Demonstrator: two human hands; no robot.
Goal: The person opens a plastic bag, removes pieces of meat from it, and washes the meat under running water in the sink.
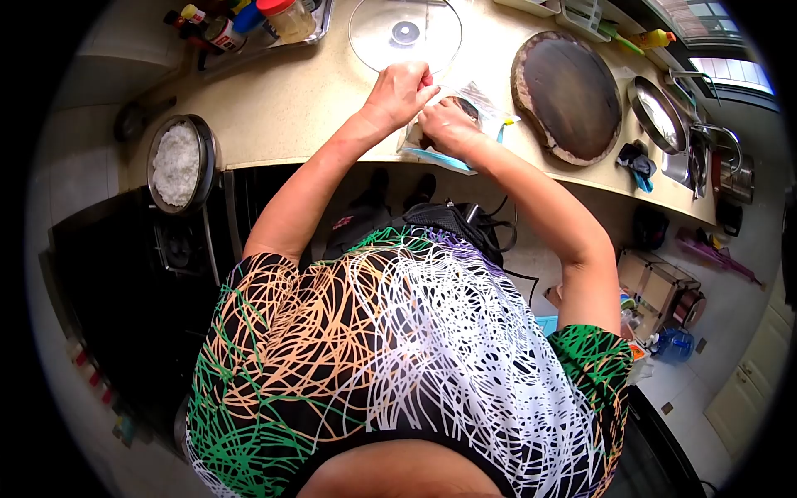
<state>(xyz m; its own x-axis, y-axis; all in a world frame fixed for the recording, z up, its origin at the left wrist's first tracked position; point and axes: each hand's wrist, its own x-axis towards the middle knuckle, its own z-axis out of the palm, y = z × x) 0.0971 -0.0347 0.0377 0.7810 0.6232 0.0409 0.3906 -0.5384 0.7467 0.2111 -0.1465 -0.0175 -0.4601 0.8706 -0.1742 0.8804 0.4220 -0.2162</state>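
Note:
My left hand (398, 95) is closed just above the counter's front edge, its fingertips pinched together over a clear plastic bag (486, 101); what they hold is too small to make out. Close beside it, my right hand (448, 124) has its fingers curled on the bag. A dark round item (465, 108) shows partly behind the right hand, at the bag. The bag has a blue strip (442, 158) along its near side and a small yellow piece (509, 122) at its right.
Beyond my hands lies a glass lid (405, 51). A round dark board (573, 95) and a metal pan (656, 114) are on the right. At the left, a pot of white rice-like food (176, 164) stands by the stove. Bottles and jars (286, 18) fill a back-left tray.

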